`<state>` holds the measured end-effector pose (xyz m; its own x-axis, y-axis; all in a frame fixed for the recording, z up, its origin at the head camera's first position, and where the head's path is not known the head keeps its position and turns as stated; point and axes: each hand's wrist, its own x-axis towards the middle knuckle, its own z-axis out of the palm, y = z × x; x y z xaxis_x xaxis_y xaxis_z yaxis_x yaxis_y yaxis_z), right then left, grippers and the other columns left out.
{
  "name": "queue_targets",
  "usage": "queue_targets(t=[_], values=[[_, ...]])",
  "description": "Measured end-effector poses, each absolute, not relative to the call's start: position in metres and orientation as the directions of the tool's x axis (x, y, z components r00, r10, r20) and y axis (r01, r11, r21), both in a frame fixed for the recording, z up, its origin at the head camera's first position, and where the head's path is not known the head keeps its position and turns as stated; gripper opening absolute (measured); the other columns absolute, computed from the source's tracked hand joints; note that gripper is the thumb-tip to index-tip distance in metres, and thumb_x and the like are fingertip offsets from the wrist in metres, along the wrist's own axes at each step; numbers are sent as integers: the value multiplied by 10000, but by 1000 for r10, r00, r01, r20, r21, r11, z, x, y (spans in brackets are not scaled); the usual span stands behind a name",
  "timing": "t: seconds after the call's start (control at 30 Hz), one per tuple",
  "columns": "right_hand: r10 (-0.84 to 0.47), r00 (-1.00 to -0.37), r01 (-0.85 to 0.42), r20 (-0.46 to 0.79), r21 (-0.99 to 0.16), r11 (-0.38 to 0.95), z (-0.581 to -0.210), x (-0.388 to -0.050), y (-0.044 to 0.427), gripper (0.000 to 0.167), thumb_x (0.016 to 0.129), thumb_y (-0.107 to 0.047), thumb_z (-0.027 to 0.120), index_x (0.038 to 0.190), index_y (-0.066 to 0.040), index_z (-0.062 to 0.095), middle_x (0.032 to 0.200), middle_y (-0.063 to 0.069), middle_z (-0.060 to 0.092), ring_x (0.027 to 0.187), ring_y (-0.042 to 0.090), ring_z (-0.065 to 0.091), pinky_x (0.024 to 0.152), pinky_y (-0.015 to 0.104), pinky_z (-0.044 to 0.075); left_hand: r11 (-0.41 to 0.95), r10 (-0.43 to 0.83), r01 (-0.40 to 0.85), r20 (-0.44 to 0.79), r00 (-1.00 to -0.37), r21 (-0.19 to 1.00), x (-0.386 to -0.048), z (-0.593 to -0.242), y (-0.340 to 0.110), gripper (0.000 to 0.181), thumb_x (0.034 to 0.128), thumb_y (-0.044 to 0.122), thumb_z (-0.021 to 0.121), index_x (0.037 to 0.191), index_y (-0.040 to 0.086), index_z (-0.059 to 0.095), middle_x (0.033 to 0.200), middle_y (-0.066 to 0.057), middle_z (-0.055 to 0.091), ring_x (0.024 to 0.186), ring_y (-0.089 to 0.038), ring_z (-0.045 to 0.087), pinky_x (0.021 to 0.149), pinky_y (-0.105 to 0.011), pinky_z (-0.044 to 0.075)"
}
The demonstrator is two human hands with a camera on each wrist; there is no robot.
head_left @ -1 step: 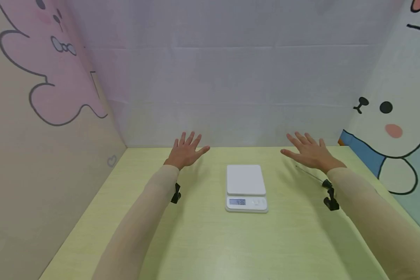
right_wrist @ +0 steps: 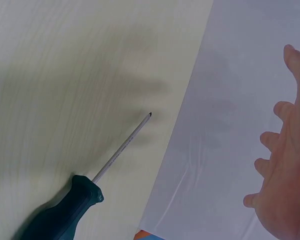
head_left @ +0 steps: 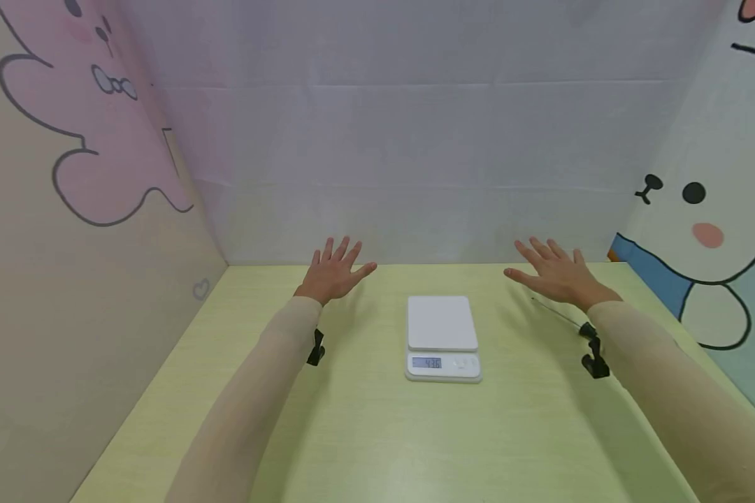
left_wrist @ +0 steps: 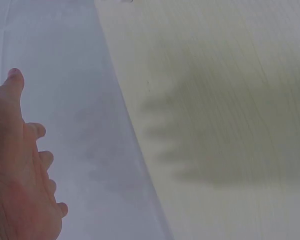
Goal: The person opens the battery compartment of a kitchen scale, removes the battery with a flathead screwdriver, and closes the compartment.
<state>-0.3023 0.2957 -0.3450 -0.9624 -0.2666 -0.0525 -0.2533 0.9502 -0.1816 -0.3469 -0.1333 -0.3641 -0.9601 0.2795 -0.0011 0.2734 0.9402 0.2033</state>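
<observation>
A white kitchen scale [head_left: 442,323] lies on the table between the two hands, its small display lit with digits that look like 436. My left hand [head_left: 332,276] is held above the far left part of the table, fingers spread and holding nothing. On the other side my right hand [head_left: 560,278] hovers with straight, spread fingers, also holding nothing. Below the right forearm lies a screwdriver [right_wrist: 65,207] with a dark green handle and a thin metal shaft; the sleeve partly hides it in the head view. Neither hand touches the scale or the screwdriver.
The pale yellow wood-grain table [head_left: 377,440] meets a whitish cloth backdrop [head_left: 403,154] at its far edge. Side panels printed with a pink cartoon [head_left: 119,161] and a white cartoon [head_left: 730,161] stand left and right. Black camera mounts [head_left: 317,348] sit at both wrists.
</observation>
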Motion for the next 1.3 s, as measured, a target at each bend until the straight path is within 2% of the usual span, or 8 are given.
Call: queue_targets(t=[0.27,0.47,0.63,0.87,1.1,1.3], values=[[-278,-959,-263,-49,-202,943,-346,-300,295,856,962,-650,380,1586,-137,97,1624,241,68,1460,520,36,1058,787,-47,937,287,277,-14,-958,214,-346,-370,-134,837,949,723,266,1587,205,109,1659,-92,52,1517,-376,-40,1204,-604,24],[-341,-939,-325,-41,-217,920,-359,-297,291,830,968,-560,479,1558,-47,201,1598,273,148,1442,521,139,1054,796,49,922,306,283,-48,-951,266,-340,-378,-131,839,948,695,356,1585,194,139,1660,-76,62,1519,-371,-22,1203,-607,25],[-393,-918,-364,-46,-292,885,-379,-289,284,810,962,-496,540,1531,5,255,1585,278,193,1434,514,181,1052,788,112,900,368,332,-84,-926,283,-331,-395,-121,841,929,626,507,1569,157,228,1648,-71,147,1517,-377,47,1201,-610,66],[-459,-886,-394,-68,-414,821,-405,-274,269,792,941,-427,617,1506,32,306,1574,277,233,1431,513,202,1075,762,125,868,428,374,-113,-897,326,-317,-423,-108,840,862,536,678,1533,159,341,1611,-35,282,1510,-356,136,1204,-588,120],[-502,-855,-339,-129,-595,729,-426,-265,261,785,871,-289,739,1483,25,361,1575,268,239,1446,516,141,1139,674,161,806,509,404,-157,-847,432,-305,-442,-95,882,800,460,777,1521,162,367,1615,-82,262,1504,-389,129,1193,-604,142],[-532,-843,-382,-81,-606,697,-435,-262,259,762,842,-263,766,1447,40,415,1554,297,255,1427,551,145,1124,703,133,782,516,378,-174,-839,496,-297,-448,-89,852,775,423,810,1501,220,412,1623,-93,233,1510,-385,99,1205,-588,111]])
